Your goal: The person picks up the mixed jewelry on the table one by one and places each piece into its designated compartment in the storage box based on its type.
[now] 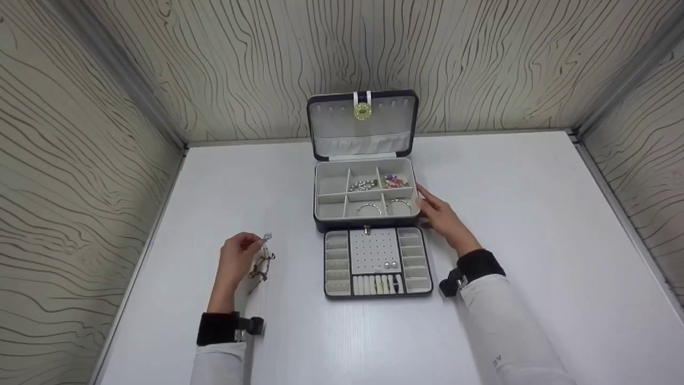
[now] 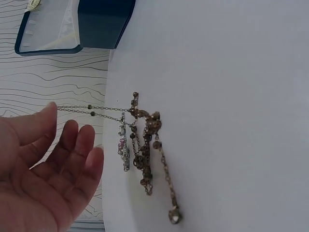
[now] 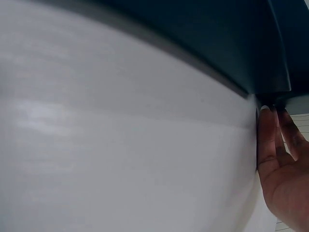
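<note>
My left hand (image 1: 238, 259) pinches a fine chain necklace between thumb and forefinger. The necklace (image 2: 153, 123) hangs in a tangle of brown beads, with a silvery strand beside it and a small pale stone at one end. To the right stands a dark jewelry box (image 1: 368, 221) with its lid (image 1: 363, 125) raised. My right hand (image 1: 443, 219) rests against the box's right side near the front corner, fingers straight along the wall in the right wrist view. Inside the box's compartments lie a beaded piece (image 1: 363, 185), colorful beads (image 1: 395, 182) and two bangles (image 1: 398, 201).
In front of the box lies a shallow divided tray (image 1: 350, 295) with ring rolls (image 1: 366, 285) and two pearl-like studs (image 1: 390, 264) on its perforated panel. White tabletop (image 1: 288, 342) surrounds both. Patterned walls (image 1: 256, 64) stand at the back and sides.
</note>
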### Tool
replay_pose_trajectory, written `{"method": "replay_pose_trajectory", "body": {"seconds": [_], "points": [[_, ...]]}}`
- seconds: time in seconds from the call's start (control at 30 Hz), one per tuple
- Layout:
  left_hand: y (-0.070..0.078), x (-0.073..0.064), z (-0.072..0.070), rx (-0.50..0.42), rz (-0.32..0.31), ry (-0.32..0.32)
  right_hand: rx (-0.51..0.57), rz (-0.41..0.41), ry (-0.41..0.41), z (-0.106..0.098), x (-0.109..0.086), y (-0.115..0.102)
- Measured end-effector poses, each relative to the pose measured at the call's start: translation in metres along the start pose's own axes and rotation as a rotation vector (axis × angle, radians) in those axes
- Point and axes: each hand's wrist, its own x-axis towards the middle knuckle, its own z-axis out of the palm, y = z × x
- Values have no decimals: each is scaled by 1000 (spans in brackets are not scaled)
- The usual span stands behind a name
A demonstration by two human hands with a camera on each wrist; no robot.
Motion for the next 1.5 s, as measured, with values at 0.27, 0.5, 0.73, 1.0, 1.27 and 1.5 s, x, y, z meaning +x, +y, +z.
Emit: {"method": "replay_pose_trajectory", "body": {"seconds": [0.27, 0.5, 0.73, 1.0, 1.27, 1.5], "points": [[13, -2, -5, -70, 53, 21, -3, -4, -4, 0, 0, 1], [28, -7, -7, 85, 173, 111, 33, -2, -25, -1, 1, -1], [39, -12, -10, 150, 267, 127, 25, -6, -51, 3, -16, -29], [62, -19, -24, 84, 300, 4, -10, -15, -17, -1, 0, -3], [87, -24, -32, 321, 421, 101, 18, -5, -12, -1, 2, -2], [102, -21, -38, 370, 584, 322, 1, -10, -17, -1, 0, -2]]}}
